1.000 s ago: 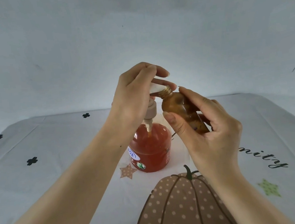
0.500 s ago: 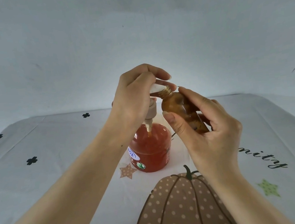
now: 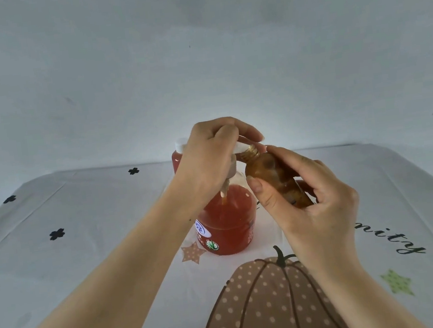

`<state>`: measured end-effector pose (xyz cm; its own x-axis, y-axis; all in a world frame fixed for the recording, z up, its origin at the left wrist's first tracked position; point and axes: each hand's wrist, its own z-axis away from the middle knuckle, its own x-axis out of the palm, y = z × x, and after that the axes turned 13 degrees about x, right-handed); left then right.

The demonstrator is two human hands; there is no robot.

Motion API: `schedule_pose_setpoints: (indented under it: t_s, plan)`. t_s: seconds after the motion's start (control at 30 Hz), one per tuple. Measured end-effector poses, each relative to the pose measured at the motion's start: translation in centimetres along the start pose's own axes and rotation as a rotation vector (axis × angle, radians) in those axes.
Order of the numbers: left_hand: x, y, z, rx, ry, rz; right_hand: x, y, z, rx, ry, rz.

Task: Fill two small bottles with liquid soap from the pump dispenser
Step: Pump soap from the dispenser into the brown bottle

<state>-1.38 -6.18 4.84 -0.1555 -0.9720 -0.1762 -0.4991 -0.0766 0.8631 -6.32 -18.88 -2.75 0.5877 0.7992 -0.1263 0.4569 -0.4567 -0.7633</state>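
Observation:
The pump dispenser (image 3: 228,227), a clear bottle of red-orange soap, stands on the table at centre. My left hand (image 3: 209,162) is wrapped over its white pump head (image 3: 239,148), fingers curled on top. My right hand (image 3: 310,206) holds a small amber bottle (image 3: 267,172) tilted, its open threaded mouth right against the pump's nozzle. A second small bottle (image 3: 180,154), with a white cap and red liquid inside, stands behind the dispenser, mostly hidden by my left hand.
The table wears a white cloth (image 3: 84,248) with black clover marks, stars, lettering at the right and a large dotted pumpkin print (image 3: 268,307) at the near edge. A plain pale wall rises behind the table.
My left hand and the pump head have gone down. The amber bottle in my right hand has dropped with the nozzle. The capped bottle behind now shows above my left hand.

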Motion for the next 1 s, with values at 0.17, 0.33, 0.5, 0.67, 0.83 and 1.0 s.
schedule_pose_setpoints:
  t_s: [0.17, 0.33, 0.5, 0.67, 0.83, 1.0]
  plan:
    - [0.44, -0.05, -0.12, 0.058, 0.091, 0.039, 0.40, 0.00, -0.36, -0.023, 0.028, -0.012]
    - [0.61, 0.10, -0.31, 0.035, 0.159, 0.110, 0.63, -0.14, -0.55, -0.031, 0.045, -0.036]
    - [0.43, 0.10, -0.33, 0.012, 0.154, 0.135, 0.72, -0.18, -0.49, -0.019, 0.042, -0.055]
    - [0.40, 0.02, -0.33, 0.007, 0.151, 0.146, 0.68, -0.32, -0.48, -0.006, 0.042, -0.057]
    - [0.34, -0.01, -0.28, 0.015, 0.144, 0.130, 0.69, -0.23, -0.45, 0.001, 0.043, -0.052]
    - [0.20, -0.01, -0.32, 0.015, 0.124, 0.131, 0.71, -0.26, -0.47, 0.003, 0.037, -0.054]
